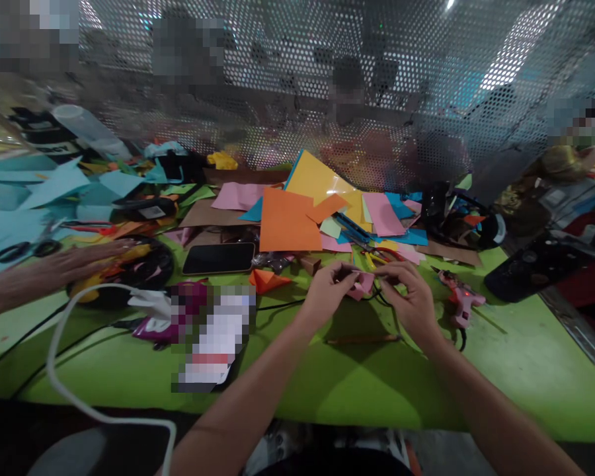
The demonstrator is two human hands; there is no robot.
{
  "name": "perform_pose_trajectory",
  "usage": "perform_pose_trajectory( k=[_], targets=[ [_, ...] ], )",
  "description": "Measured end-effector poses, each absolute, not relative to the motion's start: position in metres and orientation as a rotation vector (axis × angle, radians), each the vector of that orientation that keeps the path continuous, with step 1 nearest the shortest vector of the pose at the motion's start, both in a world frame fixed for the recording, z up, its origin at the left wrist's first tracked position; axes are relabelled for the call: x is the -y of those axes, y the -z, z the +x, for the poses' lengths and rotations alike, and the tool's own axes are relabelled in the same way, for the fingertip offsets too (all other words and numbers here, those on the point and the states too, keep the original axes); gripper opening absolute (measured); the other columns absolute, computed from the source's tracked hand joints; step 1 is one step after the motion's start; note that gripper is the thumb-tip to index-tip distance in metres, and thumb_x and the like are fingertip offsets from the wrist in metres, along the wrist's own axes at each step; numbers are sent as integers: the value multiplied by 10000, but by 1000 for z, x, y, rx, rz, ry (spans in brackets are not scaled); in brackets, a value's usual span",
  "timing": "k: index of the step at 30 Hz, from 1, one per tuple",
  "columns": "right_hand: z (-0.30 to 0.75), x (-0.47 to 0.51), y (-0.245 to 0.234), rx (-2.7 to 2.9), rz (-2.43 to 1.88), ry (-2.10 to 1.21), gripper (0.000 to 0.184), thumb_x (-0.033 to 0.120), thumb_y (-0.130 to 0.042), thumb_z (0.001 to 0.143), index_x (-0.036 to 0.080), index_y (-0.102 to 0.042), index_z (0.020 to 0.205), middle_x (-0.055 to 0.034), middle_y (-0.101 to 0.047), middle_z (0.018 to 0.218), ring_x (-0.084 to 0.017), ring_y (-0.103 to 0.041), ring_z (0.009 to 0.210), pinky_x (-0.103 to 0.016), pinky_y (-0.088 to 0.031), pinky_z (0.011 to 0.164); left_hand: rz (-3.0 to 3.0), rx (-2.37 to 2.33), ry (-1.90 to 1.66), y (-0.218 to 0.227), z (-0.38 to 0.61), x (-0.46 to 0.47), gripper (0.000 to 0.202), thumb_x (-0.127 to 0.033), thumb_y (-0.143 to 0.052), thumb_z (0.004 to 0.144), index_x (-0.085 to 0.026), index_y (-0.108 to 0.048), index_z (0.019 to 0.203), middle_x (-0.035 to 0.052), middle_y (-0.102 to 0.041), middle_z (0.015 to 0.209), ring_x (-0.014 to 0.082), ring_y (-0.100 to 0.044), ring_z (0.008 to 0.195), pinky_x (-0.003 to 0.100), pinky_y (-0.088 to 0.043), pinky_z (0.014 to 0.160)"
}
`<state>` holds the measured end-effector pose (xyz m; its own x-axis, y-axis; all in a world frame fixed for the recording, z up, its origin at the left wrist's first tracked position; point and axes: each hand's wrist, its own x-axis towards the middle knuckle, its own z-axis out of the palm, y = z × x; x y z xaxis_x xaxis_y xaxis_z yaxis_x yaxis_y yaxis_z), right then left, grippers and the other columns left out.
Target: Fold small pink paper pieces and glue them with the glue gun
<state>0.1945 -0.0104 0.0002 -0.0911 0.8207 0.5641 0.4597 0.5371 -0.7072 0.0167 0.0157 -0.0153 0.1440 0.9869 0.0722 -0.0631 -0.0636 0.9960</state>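
Observation:
A small folded piece of pink paper (363, 284) is pinched between the thumb and fingers of my left hand (327, 292), above the green table. My right hand (410, 296) is closed just to the right of it, fingertips pressed together near the paper's edge. Whatever those right fingertips hold is too small to make out. Behind my hands lie yellow-handled pliers (371, 259), partly hidden by my fingers. A thin brown stick (361, 339) rests on the table below my hands. To the right lies a pink glue gun (462, 304) with a small red light.
Orange paper (290, 221) and other coloured sheets pile up behind. A dark phone (218, 258), a lit phone (218, 337) and a purple power strip (166, 324) with a white cable lie left. Another person's hand (99, 254) reaches in there. A black bottle (538, 264) lies right.

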Motion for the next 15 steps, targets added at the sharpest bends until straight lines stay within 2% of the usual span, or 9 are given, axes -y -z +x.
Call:
perform_pose_trajectory(
  k=[4,7,15],
  targets=[
    [196,9,-2,1645,-1158,-507,75,244,-657,876,223,-715,919,-37,-674,906,-187,-607,825,-306,-482,709,1350,-1035,-1187,12,17,-12,156,-290,-665,814,-151,-702,874,44,-721,828,158,-651,770,270,-509,733],
    [195,9,0,1643,-1183,-547,93,305,-704,851,213,-714,841,-29,-667,828,-180,-589,759,-300,-467,672,1344,-1006,-1175,11,19,-10,163,-295,-669,810,-152,-707,876,46,-723,831,160,-650,760,276,-520,730],
    [194,10,-1,1669,-1219,-518,112,293,-672,866,214,-677,787,-33,-649,784,-185,-577,731,-311,-467,662,1438,-1069,-1215,5,18,-6,119,-259,-692,786,-165,-698,858,28,-714,799,149,-647,721,254,-505,694]
  ],
)
